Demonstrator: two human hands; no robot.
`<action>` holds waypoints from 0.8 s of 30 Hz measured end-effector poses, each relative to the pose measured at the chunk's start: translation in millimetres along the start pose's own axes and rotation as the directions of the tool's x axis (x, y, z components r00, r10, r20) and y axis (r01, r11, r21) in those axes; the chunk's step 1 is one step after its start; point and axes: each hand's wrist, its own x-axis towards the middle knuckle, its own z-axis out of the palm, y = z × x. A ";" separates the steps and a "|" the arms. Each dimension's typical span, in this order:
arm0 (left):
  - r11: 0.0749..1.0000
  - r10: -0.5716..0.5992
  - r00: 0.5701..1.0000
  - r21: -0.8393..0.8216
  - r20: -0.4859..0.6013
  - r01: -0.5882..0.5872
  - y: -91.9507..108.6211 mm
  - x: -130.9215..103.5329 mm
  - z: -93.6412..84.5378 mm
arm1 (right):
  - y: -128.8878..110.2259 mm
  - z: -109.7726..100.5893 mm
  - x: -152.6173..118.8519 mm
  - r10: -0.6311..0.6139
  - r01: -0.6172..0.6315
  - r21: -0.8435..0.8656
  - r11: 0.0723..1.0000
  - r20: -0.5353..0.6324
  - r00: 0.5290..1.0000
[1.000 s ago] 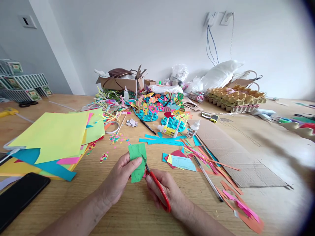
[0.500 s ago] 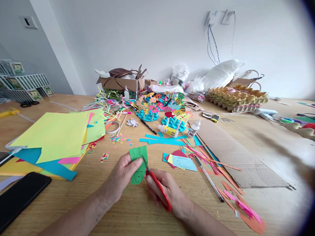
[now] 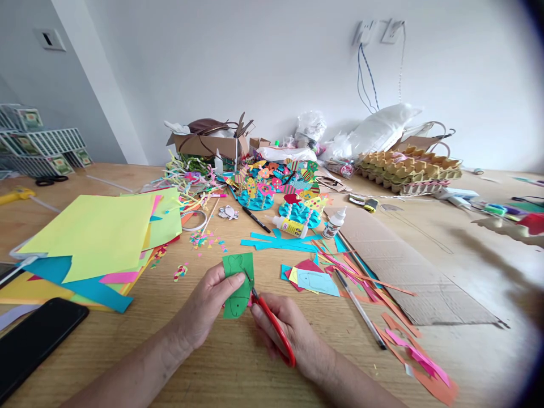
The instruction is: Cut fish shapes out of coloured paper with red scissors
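My left hand [image 3: 211, 303] pinches a piece of green paper [image 3: 237, 306], thumb on top and fingers beneath. A fish outline is drawn on it in dark ink. Red-handled scissors [image 3: 276, 326] are in my right hand [image 3: 293, 328], with their blades at the paper's right edge, close to my left thumb. To the right of the paper lies a small stack of coloured paper pieces; the top light blue one [image 3: 317, 281] also bears a drawn fish. A bit of pink shows behind the green paper.
Yellow paper sheets [image 3: 93, 232] and a black phone [image 3: 40, 345] lie left. Glue bottles [image 3: 334, 222] stand and lie near decorated fish models [image 3: 257, 195]. A pen [image 3: 361, 309], paper strips [image 3: 419, 354] and a cardboard sheet [image 3: 395, 260] are right, egg cartons [image 3: 408, 167] behind.
Very little differs. The green paper has tilted slightly in my left hand, and both hands with the scissors have shifted a touch to the left.
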 end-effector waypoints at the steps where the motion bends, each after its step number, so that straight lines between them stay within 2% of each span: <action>1: 1.000 0.001 1.000 -0.003 0.005 -0.001 -0.1 -0.1 -0.3 | -0.2 0.2 -0.1 0.000 0.000 0.000 1.000 -0.001 1.000; 10: 0.999 0.028 0.999 0.016 0.046 -0.029 -2.1 0.1 -2.7 | -0.9 -0.8 -0.5 -0.013 0.013 0.010 1.000 0.012 1.000; 15: 0.995 0.092 0.996 0.043 -0.010 -0.092 -1.2 1.5 -2.0 | 2.3 -1.2 0.0 0.006 -0.006 -0.004 1.000 0.003 1.000; 24: 0.992 0.064 0.998 0.113 -0.013 -0.062 0.7 2.3 -1.9 | -2.0 -3.5 -0.4 -0.009 0.009 -0.023 1.000 0.006 1.000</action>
